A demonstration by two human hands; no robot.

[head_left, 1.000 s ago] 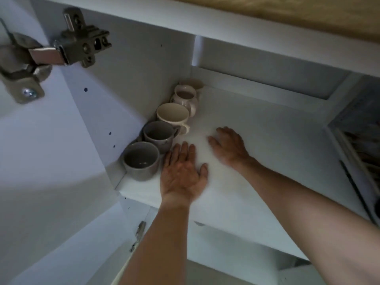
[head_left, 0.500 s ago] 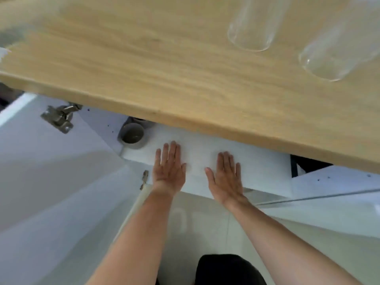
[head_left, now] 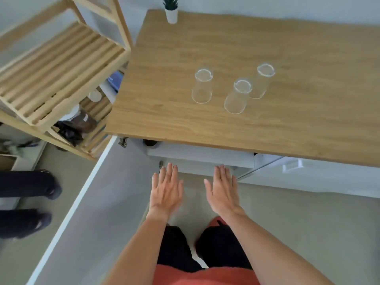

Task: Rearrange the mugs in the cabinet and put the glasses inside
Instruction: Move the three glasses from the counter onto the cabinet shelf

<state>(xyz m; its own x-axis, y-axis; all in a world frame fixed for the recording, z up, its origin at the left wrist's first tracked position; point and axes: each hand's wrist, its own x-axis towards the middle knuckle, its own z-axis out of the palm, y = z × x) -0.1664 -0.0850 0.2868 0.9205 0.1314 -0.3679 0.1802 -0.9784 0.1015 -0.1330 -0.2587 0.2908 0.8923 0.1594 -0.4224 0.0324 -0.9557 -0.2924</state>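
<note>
Three clear glasses stand upside down on the wooden countertop (head_left: 308, 120): a left glass (head_left: 202, 86), a middle glass (head_left: 237, 96) and a right glass (head_left: 262, 81). Under the countertop the white cabinet shelf (head_left: 201, 156) shows as a narrow strip. One grey mug (head_left: 150, 143) peeks out at the shelf's left end; the other mugs are hidden by the countertop. My left hand (head_left: 166, 190) and my right hand (head_left: 223, 191) hover flat and empty in front of the shelf's front edge, fingers apart, below the countertop's level.
The open white cabinet door (head_left: 67, 212) stands at my left, another door (head_left: 308, 175) at the right. A wooden slatted rack (head_left: 57, 68) with jars stands left of the countertop. A small potted plant (head_left: 171, 9) sits at the back. Another person's legs (head_left: 26, 202) stand at far left.
My view has risen from inside the cabinet to above the countertop. Both hands have drawn back off the shelf and now hover in front of it. The mugs have dropped out of sight.
</note>
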